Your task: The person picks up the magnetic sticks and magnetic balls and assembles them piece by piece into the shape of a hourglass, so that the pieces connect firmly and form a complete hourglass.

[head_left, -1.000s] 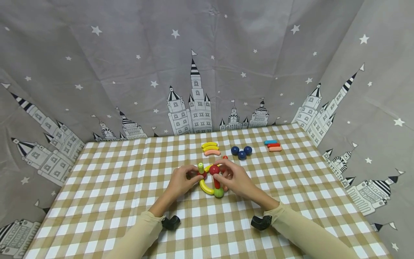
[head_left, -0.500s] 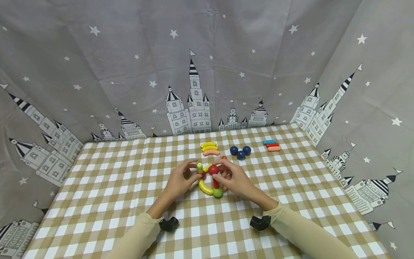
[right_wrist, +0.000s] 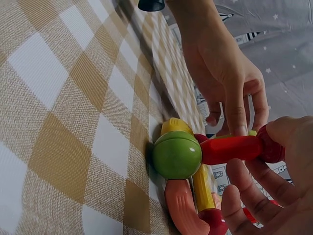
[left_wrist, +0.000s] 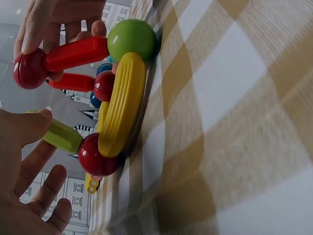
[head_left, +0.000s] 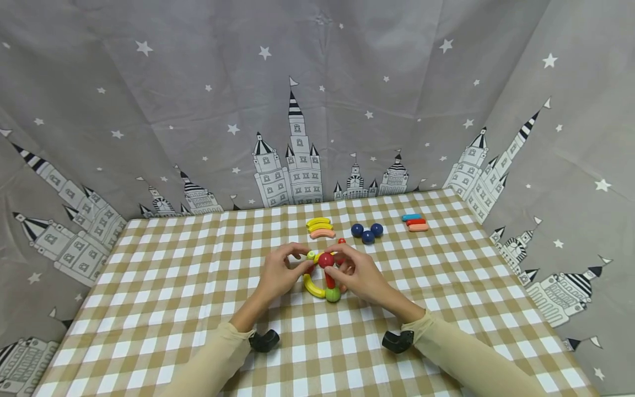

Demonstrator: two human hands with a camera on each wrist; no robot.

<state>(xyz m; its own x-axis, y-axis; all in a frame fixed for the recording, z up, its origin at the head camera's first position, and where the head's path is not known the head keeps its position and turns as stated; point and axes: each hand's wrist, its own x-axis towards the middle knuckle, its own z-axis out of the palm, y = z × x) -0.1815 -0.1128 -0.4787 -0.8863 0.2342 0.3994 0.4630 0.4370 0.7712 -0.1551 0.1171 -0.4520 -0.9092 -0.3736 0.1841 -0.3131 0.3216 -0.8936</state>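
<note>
A toy of coloured sticks and balls stands on the checked cloth. My left hand (head_left: 279, 271) pinches its light green stick (left_wrist: 62, 136) between thumb and index finger, the other fingers spread apart. That stick rises from a dark red ball (left_wrist: 97, 155) at the base. A yellow curved stick (left_wrist: 124, 103) joins this ball to a green ball (right_wrist: 177, 155). Thumb and fingertips of my right hand (head_left: 361, 274) grip a red ball (head_left: 326, 260) on top of an upright red stick (right_wrist: 232, 150), above the green ball. A salmon curved stick (right_wrist: 183, 205) also leaves the green ball.
Behind the toy lie yellow curved sticks (head_left: 319, 221) and a salmon curved stick (head_left: 323, 234). Several dark blue balls (head_left: 368, 237) sit to their right. Further right are blue (head_left: 411, 217), red and salmon straight sticks. A grey castle-print curtain (head_left: 218, 99) hangs behind the table.
The light green stick has tipped inward, its top moving right toward the red ball. My left fingers have moved right with it. The right hand keeps its grip on the red ball.
</note>
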